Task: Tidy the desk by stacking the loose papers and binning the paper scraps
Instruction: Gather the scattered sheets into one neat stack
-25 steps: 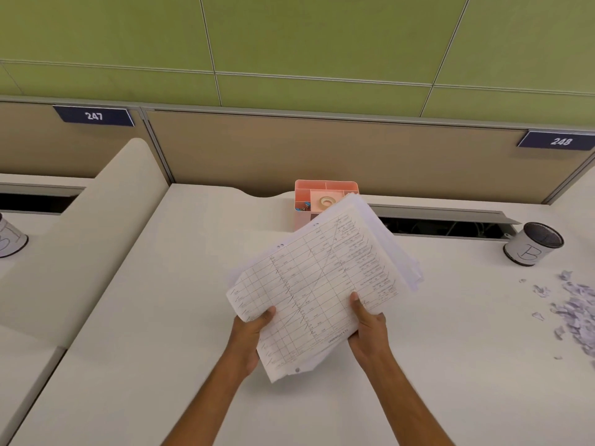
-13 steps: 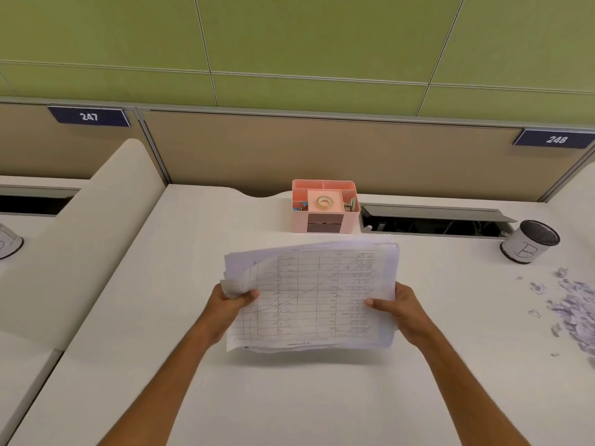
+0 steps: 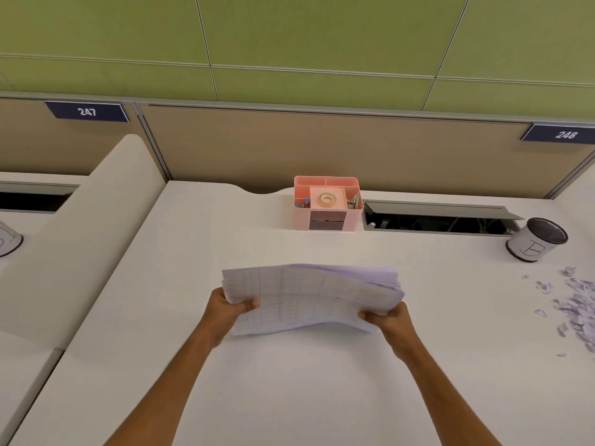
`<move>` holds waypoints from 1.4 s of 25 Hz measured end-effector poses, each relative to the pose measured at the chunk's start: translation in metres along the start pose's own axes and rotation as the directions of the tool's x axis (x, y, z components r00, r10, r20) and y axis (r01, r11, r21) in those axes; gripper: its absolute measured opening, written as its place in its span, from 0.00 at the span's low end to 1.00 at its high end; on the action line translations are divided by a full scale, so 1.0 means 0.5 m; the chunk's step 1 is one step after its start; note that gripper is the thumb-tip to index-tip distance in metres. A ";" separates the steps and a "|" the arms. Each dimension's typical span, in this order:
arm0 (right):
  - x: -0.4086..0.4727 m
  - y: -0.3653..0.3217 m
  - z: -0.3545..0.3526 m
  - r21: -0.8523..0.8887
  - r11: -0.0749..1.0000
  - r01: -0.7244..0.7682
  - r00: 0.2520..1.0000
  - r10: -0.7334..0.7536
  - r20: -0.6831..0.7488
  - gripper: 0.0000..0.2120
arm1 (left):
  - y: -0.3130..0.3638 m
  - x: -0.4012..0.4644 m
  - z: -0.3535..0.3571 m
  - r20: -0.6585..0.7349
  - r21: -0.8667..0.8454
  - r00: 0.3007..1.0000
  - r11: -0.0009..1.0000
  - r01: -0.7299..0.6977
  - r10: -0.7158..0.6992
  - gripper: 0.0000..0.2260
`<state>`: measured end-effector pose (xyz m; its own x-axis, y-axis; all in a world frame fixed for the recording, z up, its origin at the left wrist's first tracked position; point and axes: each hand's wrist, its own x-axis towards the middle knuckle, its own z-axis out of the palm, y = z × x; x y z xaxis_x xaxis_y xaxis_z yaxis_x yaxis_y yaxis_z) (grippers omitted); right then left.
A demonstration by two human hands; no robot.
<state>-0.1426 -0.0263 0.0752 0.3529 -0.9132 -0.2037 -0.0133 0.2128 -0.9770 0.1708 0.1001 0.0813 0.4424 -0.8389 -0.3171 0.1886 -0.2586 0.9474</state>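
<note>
Since half a second ago, we are bringing the paper stack (image 3: 309, 297) down flatter and lower over the middle of the desk (image 3: 289, 397); both hands are sliding toward its near corners.

We are gripping it at both short ends: left hand (image 3: 225, 312) with thumb curled over the top sheet at the near-left corner, right hand (image 3: 391, 320) with thumb pinching the near-right corner (fingers underneath are hidden, so we cannot tell how they lie). The stack is sagging in the middle, with far-right edges fanning out unevenly.

To do this step well, we are probably wanting to:
- loosen both grips slightly and tap one long edge on the desk so the sheets are squaring up
- keep thumbs clear of the edge being tapped
- lay the stack flat, parallel to the desk's near edge

Around us:
- pink organiser (image 3: 326, 204) is sitting at the back edge, centre, well apart from the stack, with a tape roll (image 3: 327, 198) in it
- open cable tray (image 3: 441, 217) is running along the back edge, right of the organiser (loose sheets could be slipping in there)
- mesh cup (image 3: 536, 239) marked B is standing at the back right, likely the bin
- paper scraps (image 3: 576, 304) are lying by the right edge, not yet binned

Nothing is blocking the set-down spot.
</note>
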 end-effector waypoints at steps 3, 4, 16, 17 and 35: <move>0.002 0.009 -0.010 -0.028 1.000 0.003 1.000 -0.002 0.020 0.20 | -0.019 -0.006 0.014 -0.039 -0.027 0.999 1.000 -0.002 0.001 0.25; 0.002 0.007 -0.012 -0.020 1.000 0.000 1.000 0.000 0.008 0.17 | -0.021 -0.007 0.018 -0.051 -0.047 0.999 0.999 -0.013 0.011 0.27; -0.012 0.004 -0.018 0.024 0.999 0.042 0.999 -0.042 0.017 0.20 | -0.039 -0.019 0.034 -0.082 -0.054 0.995 0.996 -0.066 0.061 0.19; -0.017 0.008 -0.018 0.038 0.998 0.045 0.999 -0.045 0.007 0.20 | -0.034 -0.019 0.033 -0.075 -0.045 0.994 0.996 -0.077 0.074 0.19; -0.024 0.069 -0.010 -0.141 0.990 -0.022 0.998 0.031 0.061 0.17 | -0.085 -0.006 0.019 -0.069 0.073 0.997 0.996 0.049 -0.044 0.12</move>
<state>-0.1519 -0.0095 0.0438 0.4088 -0.8833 -0.2296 -0.1526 0.1819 -0.9714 0.1533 0.1092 0.0425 0.4930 -0.7916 -0.3611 0.1455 -0.3341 0.9312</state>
